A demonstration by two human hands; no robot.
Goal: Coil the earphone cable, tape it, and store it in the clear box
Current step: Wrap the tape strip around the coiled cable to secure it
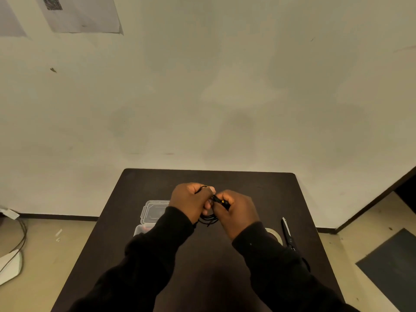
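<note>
Head view, as I see it from my remote station: both hands meet above the middle of the dark worktop point(202, 266). My left hand point(190, 202) has its fingers curled round one side of the black cable point(209, 218), and my right hand point(238, 212) has its fingers curled round the other side, where a small yellow mark shows on the dark bundle. Loops of cable hang below and between the two hands, clear of the worktop as far as I can tell. A pale scrap sits at the left thumb tip; I cannot tell whether it is tape. Left of the hands, the clear box point(140, 229) stands on the worktop, partly hidden by the left sleeve, with its lid point(153, 210) lying just beyond it. Right of the hands, a tape roll point(275, 235) peeks out from behind the right sleeve, and scissors point(287, 233) lie just beside it, nearer the worktop's right edge.
</note>
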